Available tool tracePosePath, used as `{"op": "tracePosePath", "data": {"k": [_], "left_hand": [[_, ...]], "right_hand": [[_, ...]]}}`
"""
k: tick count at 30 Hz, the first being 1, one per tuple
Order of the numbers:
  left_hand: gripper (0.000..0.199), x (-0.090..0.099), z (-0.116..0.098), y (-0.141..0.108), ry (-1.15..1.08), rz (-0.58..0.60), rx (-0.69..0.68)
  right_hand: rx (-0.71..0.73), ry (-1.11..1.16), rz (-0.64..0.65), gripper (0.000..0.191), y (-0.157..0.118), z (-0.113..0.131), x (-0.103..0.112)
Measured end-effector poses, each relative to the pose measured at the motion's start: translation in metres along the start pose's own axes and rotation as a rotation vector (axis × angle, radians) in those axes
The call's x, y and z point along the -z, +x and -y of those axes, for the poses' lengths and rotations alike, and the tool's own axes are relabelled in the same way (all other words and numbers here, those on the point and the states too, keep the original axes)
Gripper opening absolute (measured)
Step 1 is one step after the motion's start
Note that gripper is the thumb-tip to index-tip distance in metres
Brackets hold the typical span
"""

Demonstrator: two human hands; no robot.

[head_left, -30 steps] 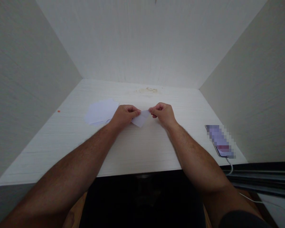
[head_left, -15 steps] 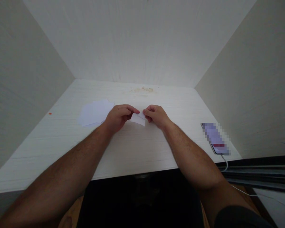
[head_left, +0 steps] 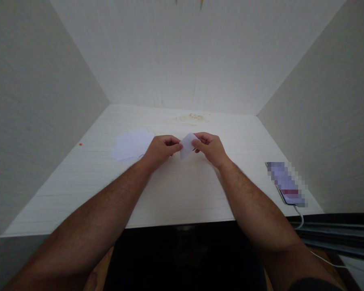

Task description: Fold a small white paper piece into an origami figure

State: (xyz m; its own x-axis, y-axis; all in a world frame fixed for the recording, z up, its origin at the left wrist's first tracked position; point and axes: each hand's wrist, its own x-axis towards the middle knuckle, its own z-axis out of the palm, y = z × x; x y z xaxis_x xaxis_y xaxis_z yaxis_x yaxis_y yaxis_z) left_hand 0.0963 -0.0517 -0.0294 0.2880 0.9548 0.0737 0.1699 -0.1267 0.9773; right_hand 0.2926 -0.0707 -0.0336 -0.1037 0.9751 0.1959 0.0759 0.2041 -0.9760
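A small piece of white paper (head_left: 187, 146) is held up between my two hands, turned so one corner points up. My left hand (head_left: 164, 149) pinches its left edge between thumb and fingers. On the other side, my right hand (head_left: 210, 146) grips the right edge, thumb lying on the near face and fingers behind. Whether the paper is folded in layers I cannot tell. Just left of my left wrist, several white paper sheets (head_left: 132, 143) lie loosely overlapped on the table, partly hidden by that hand.
The white table (head_left: 182, 194) is bounded by pale panels at the back and both sides. At the right lies a phone (head_left: 286, 184) with a white cable (head_left: 300, 218) running over the front edge. A small orange spot (head_left: 80, 144) marks the left side.
The paper has turned from lying low and nearly flat to a raised, tilted position with its face toward me. My right thumb now presses on its face. The camera view has shifted slightly.
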Motion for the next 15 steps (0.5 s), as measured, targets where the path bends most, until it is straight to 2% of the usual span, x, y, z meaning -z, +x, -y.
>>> {"op": "tracePosePath", "data": {"k": [4, 15], "left_hand": [[0.017, -0.0002, -0.0019, -0.0012, 0.076, 0.028, 0.034], [0.014, 0.0014, -0.0037, -0.001, 0.17, 0.043, 0.074]], "right_hand": [[-0.05, -0.175, -0.028, 0.019, -0.0012, -0.0041, -0.0043], [-0.087, -0.196, -0.033, 0.013, -0.0037, 0.0014, -0.006]]}}
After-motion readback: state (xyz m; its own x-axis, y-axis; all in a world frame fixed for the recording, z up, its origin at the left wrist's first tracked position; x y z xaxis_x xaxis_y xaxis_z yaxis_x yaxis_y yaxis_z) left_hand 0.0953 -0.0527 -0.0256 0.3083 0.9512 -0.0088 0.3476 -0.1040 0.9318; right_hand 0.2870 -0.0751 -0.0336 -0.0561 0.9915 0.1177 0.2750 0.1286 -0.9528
